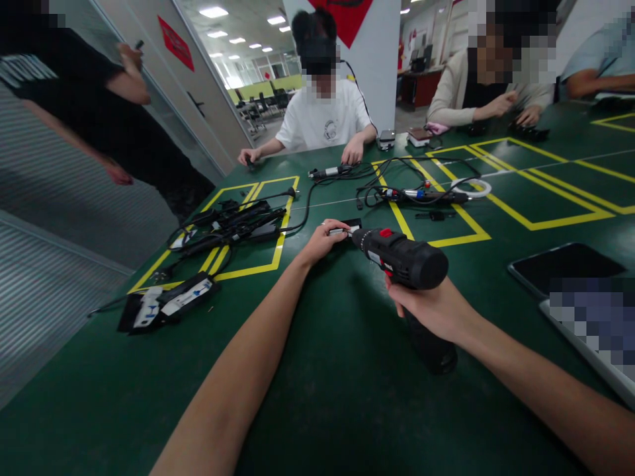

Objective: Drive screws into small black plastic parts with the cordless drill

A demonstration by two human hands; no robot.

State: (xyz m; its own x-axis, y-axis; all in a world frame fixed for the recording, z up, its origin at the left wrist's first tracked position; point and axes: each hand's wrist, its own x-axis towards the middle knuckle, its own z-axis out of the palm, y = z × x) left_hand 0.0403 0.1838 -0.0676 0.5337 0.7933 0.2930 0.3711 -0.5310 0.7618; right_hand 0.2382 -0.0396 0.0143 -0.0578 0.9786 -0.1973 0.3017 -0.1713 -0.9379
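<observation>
In the head view, my right hand (pixel 424 304) is wrapped round the grip of a black cordless drill (pixel 397 254) with red switches. The drill lies nearly level, its chuck pointing away from me and to the left. At its tip, my left hand (pixel 325 241) rests low over the table with fingers closed on a small dark piece with a pale strip (pixel 340 231). The drill's tip meets or nearly meets this piece; the fingers partly hide the spot, so contact is unclear.
The green table (pixel 317 396) carries yellow tape outlines. Left lie bundled black cables and adapters (pixel 243 225) and a black-and-white packet (pixel 169 301). Ahead are a corded pen-like tool (pixel 421 196) and a white ring (pixel 471 188). Right lies a dark phone-like slab (pixel 565 268). Several people are around the table.
</observation>
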